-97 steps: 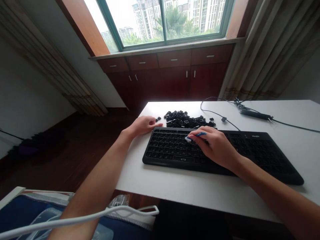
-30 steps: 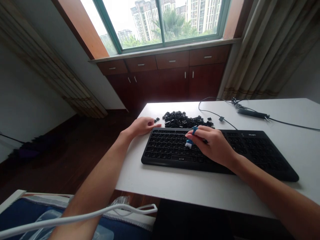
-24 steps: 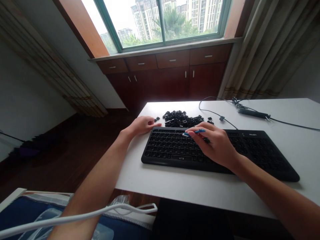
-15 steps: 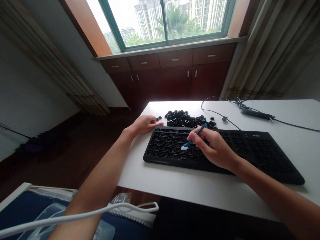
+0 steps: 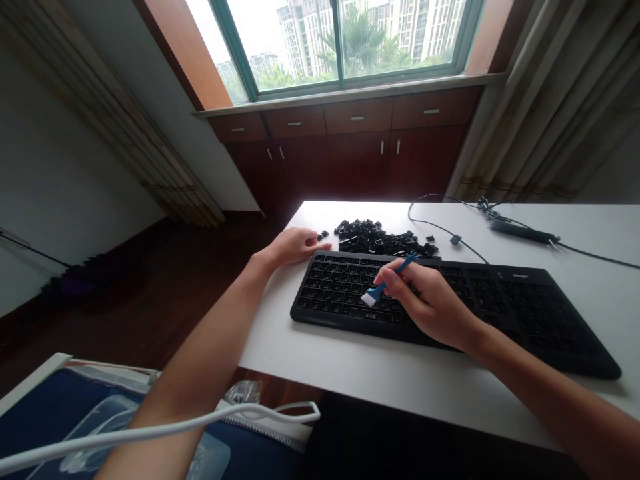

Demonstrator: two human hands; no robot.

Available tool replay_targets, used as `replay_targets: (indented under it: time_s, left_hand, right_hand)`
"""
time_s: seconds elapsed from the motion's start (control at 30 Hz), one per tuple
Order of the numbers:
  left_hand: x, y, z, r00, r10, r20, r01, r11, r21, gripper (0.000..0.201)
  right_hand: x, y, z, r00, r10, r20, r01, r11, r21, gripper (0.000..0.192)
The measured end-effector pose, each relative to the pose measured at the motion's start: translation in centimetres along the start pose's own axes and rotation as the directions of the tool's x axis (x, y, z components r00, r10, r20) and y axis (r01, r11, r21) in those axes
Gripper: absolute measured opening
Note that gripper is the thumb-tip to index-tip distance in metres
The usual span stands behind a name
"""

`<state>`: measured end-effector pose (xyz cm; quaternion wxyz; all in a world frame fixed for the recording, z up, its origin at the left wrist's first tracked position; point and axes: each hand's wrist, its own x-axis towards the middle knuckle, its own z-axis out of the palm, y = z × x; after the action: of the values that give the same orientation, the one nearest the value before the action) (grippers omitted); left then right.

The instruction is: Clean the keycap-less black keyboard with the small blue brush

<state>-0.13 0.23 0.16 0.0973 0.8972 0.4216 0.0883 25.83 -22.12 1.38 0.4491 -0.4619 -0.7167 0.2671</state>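
My right hand [image 5: 425, 297] grips a small blue brush [image 5: 387, 281] like a pen. Its white bristles meet the lower left part of a black keyboard [image 5: 345, 321], whose left block shows bare key sockets instead of caps. At the keyboard's back left corner rests my left hand [image 5: 295, 245], its fingers curled into a loose fist and the thumb stretched along the edge. A heap of loose black keycaps [image 5: 365, 235] lies just behind the keyboard.
The white table [image 5: 310, 363] carries a cable [image 5: 440, 230] and a black corded tool [image 5: 523, 232] at the back right. A white curved rod [image 5: 165, 427] crosses the lower left, above a dark blue padded surface [image 5: 30, 427]. Wooden cabinets [image 5: 345, 153] stand beyond.
The brush head has shifted slightly down on the sockets, its bristles now more spread. My left hand keeps its place by the corner. The whole view has moved slightly.
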Motion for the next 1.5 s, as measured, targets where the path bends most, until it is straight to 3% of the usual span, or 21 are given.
replay_targets:
  time_s: [0.13, 0.23, 0.4, 0.53, 0.67, 0.77, 0.87, 1.1, 1.3, 1.4, 1.5]
  left_hand:
    - [-0.2, 0.2, -0.1, 1.000, -0.004, -0.001, 0.004, 1.000, -0.009, 0.062]
    - [-0.2, 0.2, -0.2, 1.000, -0.003, 0.001, 0.003, 1.000, -0.015, 0.061]
    - [-0.3, 0.3, -0.2, 1.000, 0.001, 0.002, -0.001, 1.000, -0.020, 0.061]
    - [-0.3, 0.4, -0.3, 1.000, 0.002, 0.004, -0.002, 1.000, -0.014, 0.062]
    - [-0.3, 0.4, -0.3, 1.000, 0.003, 0.011, -0.003, 1.000, -0.010, 0.062]
    - [-0.3, 0.4, -0.4, 1.000, 0.000, 0.011, 0.000, 1.000, -0.009, 0.062]
    - [-0.3, 0.4, -0.3, 1.000, 0.000, 0.013, 0.000, 1.000, -0.008, 0.062]
    - [-0.3, 0.3, -0.3, 1.000, 0.008, 0.013, -0.008, 1.000, -0.008, 0.062]
    - [-0.2, 0.2, -0.2, 1.000, 0.012, 0.013, -0.011, 1.000, -0.008, 0.062]
    - [-0.2, 0.2, -0.2, 1.000, 0.011, 0.012, -0.010, 1.000, -0.007, 0.062]
    - [-0.2, 0.1, -0.2, 1.000, 0.010, 0.010, -0.010, 1.000, -0.005, 0.062]
  right_hand:
    - [0.0, 0.2, 0.1, 0.987, -0.157, -0.022, 0.146, 0.958, -0.246, 0.018]
    - [0.0, -0.1, -0.2, 0.966, -0.249, -0.073, 0.215, 0.925, -0.313, 0.017]
    - [-0.1, -0.7, -0.4, 0.975, -0.165, -0.151, 0.139, 0.976, -0.168, 0.020]
    - [-0.2, -0.2, -0.2, 0.997, -0.012, -0.081, 0.001, 0.992, -0.129, 0.028]
    - [0.0, 0.3, -0.3, 0.985, -0.150, -0.080, 0.112, 0.927, -0.357, 0.022]
    - [0.1, 0.2, -0.5, 0.959, -0.253, -0.125, 0.183, 0.894, -0.408, 0.020]
    - [0.1, -0.1, -0.5, 0.954, -0.234, -0.188, 0.153, 0.919, -0.364, 0.018]
    - [0.2, -0.3, 0.0, 0.953, -0.005, -0.302, -0.042, 0.988, -0.147, 0.019]
    - [0.6, 0.0, -0.2, 0.901, 0.214, -0.378, -0.176, 0.976, 0.131, 0.031]
    - [0.7, 0.3, -0.5, 0.879, 0.235, -0.414, -0.169, 0.967, 0.192, 0.031]
    - [0.6, 0.4, -0.7, 0.892, 0.199, -0.407, -0.137, 0.975, 0.176, 0.031]
